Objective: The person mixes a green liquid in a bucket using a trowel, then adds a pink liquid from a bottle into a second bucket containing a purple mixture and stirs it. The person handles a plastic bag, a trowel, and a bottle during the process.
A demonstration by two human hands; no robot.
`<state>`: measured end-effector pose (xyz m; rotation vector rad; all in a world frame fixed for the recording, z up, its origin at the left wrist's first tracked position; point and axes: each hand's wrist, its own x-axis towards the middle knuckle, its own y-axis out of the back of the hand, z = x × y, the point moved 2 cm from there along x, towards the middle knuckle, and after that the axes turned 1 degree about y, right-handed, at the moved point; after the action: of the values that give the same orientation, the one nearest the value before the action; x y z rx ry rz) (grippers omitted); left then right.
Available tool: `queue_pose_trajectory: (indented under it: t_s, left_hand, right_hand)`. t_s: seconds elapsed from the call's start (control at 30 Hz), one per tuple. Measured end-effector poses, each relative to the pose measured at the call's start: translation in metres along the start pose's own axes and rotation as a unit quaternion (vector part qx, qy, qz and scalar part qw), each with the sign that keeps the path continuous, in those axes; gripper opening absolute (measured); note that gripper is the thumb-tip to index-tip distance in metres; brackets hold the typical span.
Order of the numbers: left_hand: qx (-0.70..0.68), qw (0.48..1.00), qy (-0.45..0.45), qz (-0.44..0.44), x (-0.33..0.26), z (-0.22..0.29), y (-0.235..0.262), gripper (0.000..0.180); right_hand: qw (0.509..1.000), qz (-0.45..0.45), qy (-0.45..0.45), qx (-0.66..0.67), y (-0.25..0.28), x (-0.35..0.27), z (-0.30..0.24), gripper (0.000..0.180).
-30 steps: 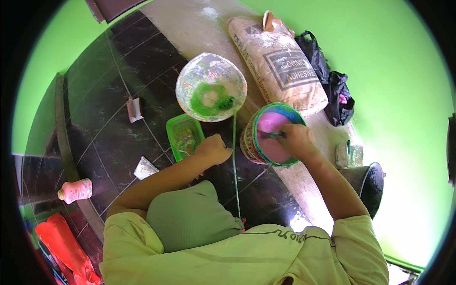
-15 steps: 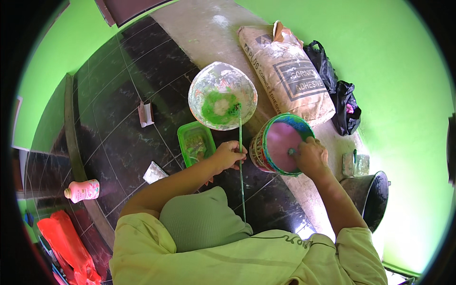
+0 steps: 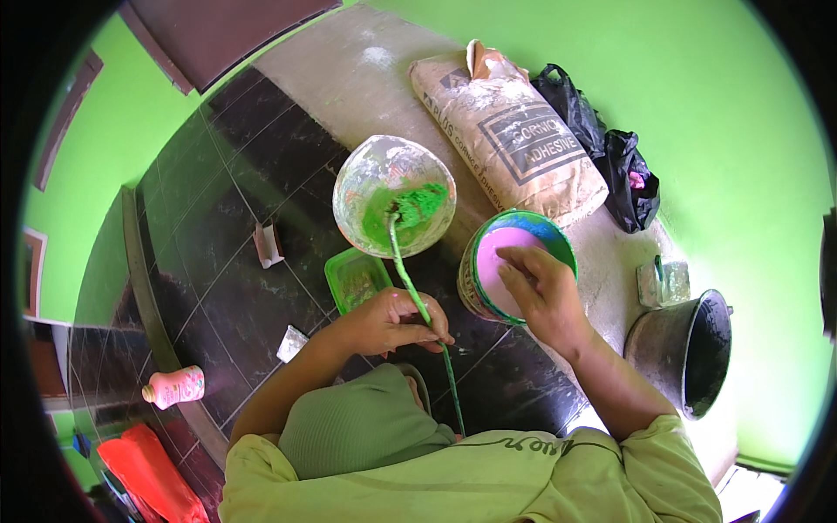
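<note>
My left hand (image 3: 397, 322) is closed around a long thin rod (image 3: 412, 292) coated in green. The rod's far end dips into a white-smeared bowl (image 3: 357, 187) and touches a clump of bright green paste (image 3: 420, 206); what the tip is like is hidden. Over the right rim of a round bucket (image 3: 567, 244), my right hand (image 3: 551, 301) hangs with thumb and fingers apart and nothing visible in them. Pink liquid (image 3: 491, 261) fills much of the bucket, whose inner wall is stained green and blue. A green rectangular tub (image 3: 344, 270) sits below the bowl, near my left hand.
A large paper sack (image 3: 514, 131), torn at its top, lies beyond the bucket. Black plastic bags (image 3: 629, 187) rest against the green wall. At right stand a clear container (image 3: 663, 281) and a dark pail (image 3: 667, 349). A pink bottle (image 3: 177, 386) and red bag (image 3: 148, 475) are at left.
My right hand has come up out of the bucket, its fingers now spread. The rod's tip has shifted left in the bowl, and the green paste is gathered into a clump. The view has shifted slightly.
</note>
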<state>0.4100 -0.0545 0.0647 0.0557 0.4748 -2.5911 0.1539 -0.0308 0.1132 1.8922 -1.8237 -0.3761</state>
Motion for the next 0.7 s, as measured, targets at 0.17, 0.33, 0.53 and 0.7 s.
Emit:
queue_pose_trajectory:
  t_s: [0.17,0.33,0.53,0.7]
  left_hand:
    - [0.022,1.0,0.009,0.0,-0.007,0.015,-0.002,0.005]
    - [0.046,0.996,-0.04,-0.059,-0.005,0.014,-0.012,0.002]
    - [0.116,0.99,-0.056,-0.061,-0.003,0.021,-0.016,0.001]
    - [0.118,0.989,-0.048,-0.076,0.003,0.016,-0.02,0.007]
  right_hand:
    - [0.947,-0.114,-0.161,0.254,-0.01,0.046,0.001,0.041]
    - [0.819,-0.193,-0.27,0.469,-0.036,0.066,-0.009,0.048]
    - [0.749,-0.231,-0.199,0.588,-0.053,0.087,-0.021,0.049]
    - [0.869,-0.192,-0.192,0.415,-0.073,0.116,-0.006,0.042]
